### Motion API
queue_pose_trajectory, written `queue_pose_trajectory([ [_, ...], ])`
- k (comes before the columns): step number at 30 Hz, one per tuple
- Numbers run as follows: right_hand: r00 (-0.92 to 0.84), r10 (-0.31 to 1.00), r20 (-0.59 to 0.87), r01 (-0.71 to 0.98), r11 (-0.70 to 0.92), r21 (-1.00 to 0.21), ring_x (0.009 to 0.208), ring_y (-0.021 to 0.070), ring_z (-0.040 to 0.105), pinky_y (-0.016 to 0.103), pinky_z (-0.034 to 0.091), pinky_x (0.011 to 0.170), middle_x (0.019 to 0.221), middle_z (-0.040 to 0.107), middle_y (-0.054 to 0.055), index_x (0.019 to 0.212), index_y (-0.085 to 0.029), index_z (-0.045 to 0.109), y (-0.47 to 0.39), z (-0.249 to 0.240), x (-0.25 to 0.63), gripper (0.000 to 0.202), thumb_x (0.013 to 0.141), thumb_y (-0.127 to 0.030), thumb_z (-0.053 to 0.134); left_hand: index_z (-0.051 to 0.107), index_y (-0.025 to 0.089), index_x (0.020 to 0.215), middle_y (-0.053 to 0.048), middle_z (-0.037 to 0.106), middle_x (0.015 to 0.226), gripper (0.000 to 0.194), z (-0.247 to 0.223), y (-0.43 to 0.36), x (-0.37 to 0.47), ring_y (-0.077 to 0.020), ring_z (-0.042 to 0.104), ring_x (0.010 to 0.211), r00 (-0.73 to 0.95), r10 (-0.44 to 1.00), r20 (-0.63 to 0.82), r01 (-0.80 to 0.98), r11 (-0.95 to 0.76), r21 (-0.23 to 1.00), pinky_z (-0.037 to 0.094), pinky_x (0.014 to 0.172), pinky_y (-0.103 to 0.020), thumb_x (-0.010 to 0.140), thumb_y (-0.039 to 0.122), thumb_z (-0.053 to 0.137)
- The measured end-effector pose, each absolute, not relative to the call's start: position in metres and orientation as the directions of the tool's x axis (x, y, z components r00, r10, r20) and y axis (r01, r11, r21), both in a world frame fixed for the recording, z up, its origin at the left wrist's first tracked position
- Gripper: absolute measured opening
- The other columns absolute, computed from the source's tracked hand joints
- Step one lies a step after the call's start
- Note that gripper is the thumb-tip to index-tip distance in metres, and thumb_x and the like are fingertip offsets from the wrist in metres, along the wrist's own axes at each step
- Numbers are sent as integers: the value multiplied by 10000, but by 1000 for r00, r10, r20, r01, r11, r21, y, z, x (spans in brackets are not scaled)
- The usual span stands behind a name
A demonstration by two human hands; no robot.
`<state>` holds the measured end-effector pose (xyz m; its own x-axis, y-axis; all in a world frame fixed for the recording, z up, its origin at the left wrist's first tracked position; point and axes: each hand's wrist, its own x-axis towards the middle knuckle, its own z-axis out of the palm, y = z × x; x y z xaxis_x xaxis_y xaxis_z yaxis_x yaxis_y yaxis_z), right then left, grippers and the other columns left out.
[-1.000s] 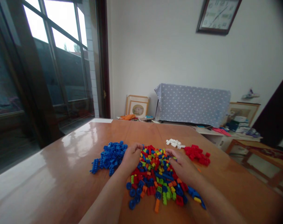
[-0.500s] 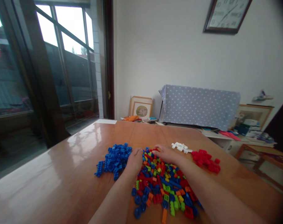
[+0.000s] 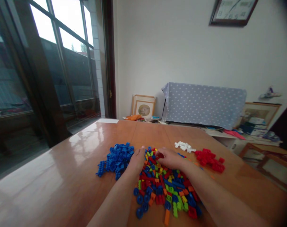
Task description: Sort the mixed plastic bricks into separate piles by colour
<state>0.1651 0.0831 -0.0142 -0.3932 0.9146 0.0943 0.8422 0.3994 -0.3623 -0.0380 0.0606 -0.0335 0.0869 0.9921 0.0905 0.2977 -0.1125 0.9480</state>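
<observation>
A spread-out heap of mixed toy building bricks (image 3: 167, 186) in red, blue, green, yellow and orange lies on the table in front of me. My left hand (image 3: 138, 160) rests on edge at the heap's left side, fingers stretched forward, between it and a pile of blue bricks (image 3: 119, 159). Over the far right part of the heap is my right hand (image 3: 169, 158), its fingers curled together. Some red shows at those fingertips, but what they pinch is too hidden to name. My right forearm covers part of the heap's right edge.
Small piles of white bricks (image 3: 184, 146) and red bricks (image 3: 209, 160) sit on the right of the glossy wooden table (image 3: 63, 183). A white sheet (image 3: 107, 121) lies at the far left edge. Behind stands something under a dotted grey cloth (image 3: 204, 105).
My right hand has shifted slightly right, its fingers more curled. My left hand has straightened and tipped up a little, staying beside the blue pile. The view has tilted slightly downward.
</observation>
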Motion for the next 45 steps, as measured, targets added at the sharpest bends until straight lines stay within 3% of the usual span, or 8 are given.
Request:
queue_pose_trajectory([
  [7,-466,870,162,793,492,-359,927,192,582,277,422,842,965,663,23,913,-233,679,30,4,170,221,750,-126,573,683,148,1046,-113,739,1016,540,-23,55,-31,-295,629,1073,20,1000,17,152,-20,988,481,914,-372,915,591,405],
  [13,-444,878,178,779,477,-408,915,201,588,302,426,843,923,684,22,887,-240,674,-6,6,185,208,786,-122,537,693,144,977,-96,732,942,512,-21,53,-29,-282,637,1000,17,1000,19,172,-21,985,484,876,-362,904,578,431],
  [24,-275,955,109,758,285,-586,812,188,615,277,460,717,858,687,3,869,-235,669,-26,4,221,178,835,-192,501,653,169,830,-61,657,818,393,-37,62,-23,-217,602,827,164,967,195,518,-253,817,465,752,-313,939,438,389],
  [28,-198,976,85,761,208,-615,733,181,615,270,451,649,782,680,-14,869,-237,663,-20,3,233,179,854,-243,484,680,188,1069,-101,694,1074,332,-39,57,-23,-248,611,1043,246,938,246,566,-344,749,462,924,-360,928,368,439],
  [33,-83,983,164,788,165,-593,832,208,651,298,471,727,897,727,15,953,-217,685,2,-6,253,228,848,-288,496,536,334,1384,-35,466,1504,457,-37,40,-22,-326,309,1434,482,833,270,614,-542,574,224,1167,-543,938,381,446],
  [35,-47,984,175,850,131,-510,868,218,655,303,466,735,946,731,38,996,-205,688,11,-10,261,262,858,-305,489,518,390,1392,-2,421,1539,460,-35,34,-21,-356,229,1467,544,810,219,627,-566,536,160,1164,-618,938,409,448],
  [39,-68,984,162,927,123,-355,868,219,644,294,433,730,919,727,59,895,-205,703,24,-12,263,244,871,-317,488,569,360,1344,-31,450,1518,437,-33,31,-21,-368,273,1447,547,818,180,668,-556,495,134,1156,-647,926,435,466],
  [45,-187,972,143,913,225,-340,884,206,633,283,421,762,943,725,45,904,-222,717,34,-14,227,205,841,-273,528,593,223,1302,-139,508,1435,468,-36,37,-23,-345,394,1370,478,852,213,712,-519,474,279,1142,-537,917,464,480],
])
